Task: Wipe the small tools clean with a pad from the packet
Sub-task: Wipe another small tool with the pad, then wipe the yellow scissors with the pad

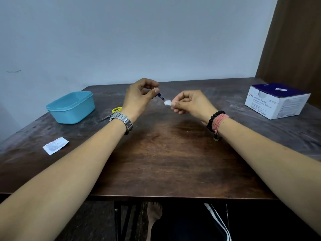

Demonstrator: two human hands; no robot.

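My left hand (139, 98) is raised above the dark wooden table (165, 153) and pinches a small dark-blue tool with a metal tip (161, 97). My right hand (189, 103) pinches a small white pad (167, 102), which touches the tool's tip. A torn white packet (55, 145) lies flat at the table's left front. Yellow-handled scissors (112, 113) lie behind my left wrist, partly hidden by it.
A light-blue plastic tub (71, 106) stands at the back left. A white and purple box of alcohol swabs (276, 100) sits at the back right. A pale wall runs behind the table, with a brown panel at the far right.
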